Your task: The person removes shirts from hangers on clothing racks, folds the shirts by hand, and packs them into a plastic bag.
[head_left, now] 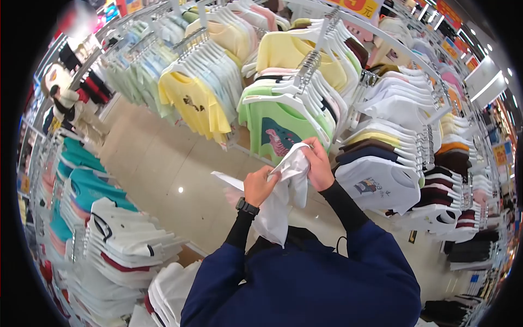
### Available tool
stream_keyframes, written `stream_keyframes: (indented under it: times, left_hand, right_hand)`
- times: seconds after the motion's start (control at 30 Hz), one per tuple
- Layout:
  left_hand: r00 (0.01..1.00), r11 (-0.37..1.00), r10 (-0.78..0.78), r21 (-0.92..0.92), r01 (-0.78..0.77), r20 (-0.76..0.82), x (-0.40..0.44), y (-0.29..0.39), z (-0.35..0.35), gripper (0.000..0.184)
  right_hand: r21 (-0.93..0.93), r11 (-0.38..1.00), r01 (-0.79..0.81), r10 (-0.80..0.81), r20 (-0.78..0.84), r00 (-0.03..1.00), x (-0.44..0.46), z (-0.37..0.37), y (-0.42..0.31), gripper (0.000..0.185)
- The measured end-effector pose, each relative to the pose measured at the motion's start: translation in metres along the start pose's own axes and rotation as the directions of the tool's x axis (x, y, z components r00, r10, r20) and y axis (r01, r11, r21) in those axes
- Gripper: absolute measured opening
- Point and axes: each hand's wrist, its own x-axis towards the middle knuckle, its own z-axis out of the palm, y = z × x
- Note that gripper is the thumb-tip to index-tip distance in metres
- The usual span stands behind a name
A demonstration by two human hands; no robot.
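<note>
A white garment hangs bunched from both hands in front of my body, its lower part loose. My left hand, below a black wristwatch, pinches the cloth at its upper left. Higher and to the right, my right hand grips the gathered top of the same cloth. Just beyond the hands, a green shirt with a pink and dark print hangs on a white hanger at the front of a rack. Folds hide some of the fingertips.
Ahead hang a yellow shirt and rows of pale shirts. Racks to the right hold a white printed shirt. Teal shirts and white shirts hang at the left. A person is in the aisle at far left.
</note>
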Motion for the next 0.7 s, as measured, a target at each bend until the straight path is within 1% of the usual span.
stream_keyframes:
  times: [0.07,0.1,0.17,0.2,0.23,0.27,0.3,0.33,0.37,0.4,0.43,0.47,0.53,0.6,0.63,0.7]
  left_hand:
    - [0.997,0.995,0.066,0.072,-0.063,-0.040,0.013,-0.014,0.012,0.022]
    - [0.994,0.990,0.096,0.108,-0.089,-0.061,0.019,-0.024,0.019,0.021]
    - [0.996,0.997,0.051,0.068,-0.046,-0.073,0.034,-0.047,0.018,0.020]
    - [0.996,0.998,0.033,0.054,-0.028,-0.080,0.043,-0.059,0.013,0.019]
    - [0.992,0.999,0.037,-0.028,-0.041,-0.123,0.050,-0.064,0.006,0.017]
    - [0.989,0.997,0.008,-0.072,-0.019,-0.146,0.059,-0.067,-0.001,0.017]
    - [0.986,0.993,-0.026,-0.115,0.007,-0.166,0.066,-0.062,-0.013,0.016]
    - [0.981,0.987,-0.065,-0.158,0.036,-0.183,0.071,-0.061,-0.023,0.016]
    - [0.981,0.983,-0.069,-0.178,0.036,-0.180,0.080,-0.062,-0.030,0.014]
    - [0.986,0.955,-0.062,-0.296,0.014,-0.153,0.090,-0.063,-0.034,0.014]
    - [0.991,0.911,-0.057,-0.413,0.001,-0.124,0.098,-0.064,-0.035,0.014]
    - [0.994,0.850,-0.045,-0.527,-0.013,-0.097,0.107,-0.062,-0.036,0.014]
    - [0.996,0.873,0.008,-0.485,-0.049,-0.085,0.123,-0.056,-0.041,0.011]
    - [0.993,0.909,0.072,-0.404,-0.104,-0.093,0.139,-0.052,-0.042,0.011]
    - [0.995,0.907,0.047,-0.414,-0.077,-0.083,0.144,-0.045,-0.046,0.010]
    - [1.000,0.811,-0.026,-0.584,0.025,0.008,0.155,-0.039,-0.049,0.011]
  right_hand:
    - [0.072,0.997,-0.036,0.039,-0.035,0.999,0.006,0.003,-0.011,0.009]
    - [0.075,0.997,0.021,-0.015,-0.070,0.997,0.010,0.003,-0.017,0.009]
    - [0.077,0.989,0.124,-0.112,-0.136,0.984,0.018,-0.001,-0.024,0.009]
    - [-0.036,0.982,0.186,-0.189,-0.152,0.970,0.023,-0.008,-0.026,0.010]
    - [-0.147,0.958,0.245,-0.267,-0.159,0.950,0.028,-0.018,-0.028,0.010]
    - [-0.256,0.919,0.301,-0.346,-0.156,0.925,0.034,-0.026,-0.030,0.011]
    - [-0.420,0.835,0.354,-0.457,-0.173,0.872,0.039,-0.030,-0.029,0.009]
    - [-0.600,0.731,0.325,-0.508,-0.161,0.846,0.038,-0.033,-0.028,0.008]
    - [-0.753,0.596,0.277,-0.553,-0.136,0.822,0.037,-0.036,-0.028,0.007]
    - [-0.875,0.435,0.211,-0.591,-0.101,0.800,0.037,-0.039,-0.027,0.007]
    - [-0.905,0.351,0.241,-0.659,-0.056,0.750,0.039,-0.045,-0.021,0.009]
    - [-0.923,0.323,0.209,-0.635,-0.047,0.771,0.040,-0.051,-0.019,0.009]
    - [-0.954,0.262,0.146,-0.586,-0.037,0.810,0.042,-0.063,-0.019,0.011]
    - [-0.972,0.194,0.130,-0.593,-0.011,0.805,0.048,-0.074,-0.021,0.011]
    - [-0.980,0.164,0.115,-0.589,-0.004,0.808,0.049,-0.078,-0.020,0.012]
    - [-0.972,0.210,0.109,-0.575,-0.033,0.818,0.054,-0.078,-0.022,0.012]
